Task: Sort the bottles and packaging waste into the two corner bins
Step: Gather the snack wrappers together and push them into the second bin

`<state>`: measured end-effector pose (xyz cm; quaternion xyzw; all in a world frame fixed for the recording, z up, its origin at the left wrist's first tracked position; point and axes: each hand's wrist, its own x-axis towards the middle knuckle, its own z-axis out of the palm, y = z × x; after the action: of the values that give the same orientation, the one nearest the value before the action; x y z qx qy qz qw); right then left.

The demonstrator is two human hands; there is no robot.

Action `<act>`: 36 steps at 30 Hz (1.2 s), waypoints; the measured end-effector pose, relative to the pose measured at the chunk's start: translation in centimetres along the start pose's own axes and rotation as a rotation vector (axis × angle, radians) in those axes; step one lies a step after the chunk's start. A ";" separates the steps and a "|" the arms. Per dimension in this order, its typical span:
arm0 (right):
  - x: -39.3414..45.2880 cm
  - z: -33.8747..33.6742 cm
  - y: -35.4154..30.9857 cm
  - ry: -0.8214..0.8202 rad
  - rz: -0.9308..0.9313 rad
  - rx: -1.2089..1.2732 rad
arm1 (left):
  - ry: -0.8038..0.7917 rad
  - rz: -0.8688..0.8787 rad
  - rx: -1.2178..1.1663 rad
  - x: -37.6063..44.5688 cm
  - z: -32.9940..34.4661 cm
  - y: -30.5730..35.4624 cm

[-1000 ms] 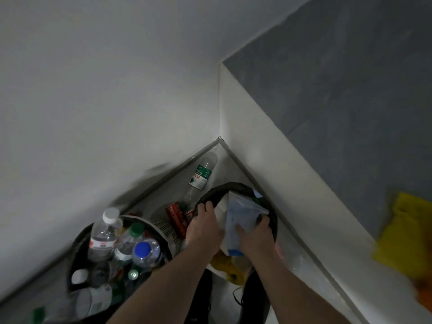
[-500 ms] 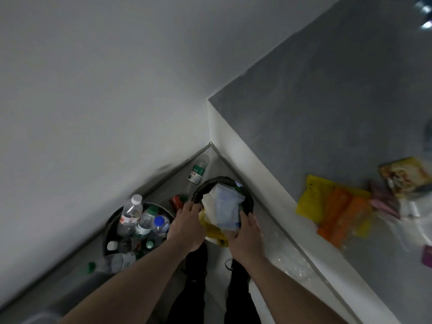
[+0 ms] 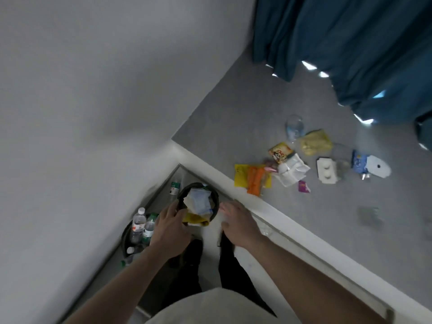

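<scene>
Two bins stand in the corner on the floor. The black packaging bin [image 3: 181,194] holds a white and blue wrapper [image 3: 198,200] on top and a yellow wrapper [image 3: 196,219] spilling at its front. The bottle bin [image 3: 124,237] to its left holds several plastic bottles [image 3: 138,225]. My left hand [image 3: 170,230] is at the packaging bin's near left rim, fingers curved, whether gripping it I cannot tell. My right hand [image 3: 238,224] hovers open and empty just right of the bin. On the grey surface lies a pile of packaging waste [image 3: 289,169], with a clear bottle [image 3: 294,127].
A green-labelled bottle [image 3: 174,187] lies on the floor behind the packaging bin. A white ledge [image 3: 268,206] separates the floor corner from the grey surface. A dark blue curtain [image 3: 350,43] hangs at the upper right. White walls close the corner at left.
My right hand has let go of the white and blue wrapper, which now lies in the bin, and moved right. My view has risen and swung right, showing the waste pile.
</scene>
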<state>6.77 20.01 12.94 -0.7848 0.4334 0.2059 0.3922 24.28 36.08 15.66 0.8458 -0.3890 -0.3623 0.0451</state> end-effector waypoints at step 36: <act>-14.6 -15.5 24.6 0.232 0.269 0.202 | -0.117 0.062 0.139 2.6 3.3 27.3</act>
<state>-22.07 7.51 21.25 -0.6951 0.5950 0.1200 0.3852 6.21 16.01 21.47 0.8118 -0.4410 -0.3819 -0.0252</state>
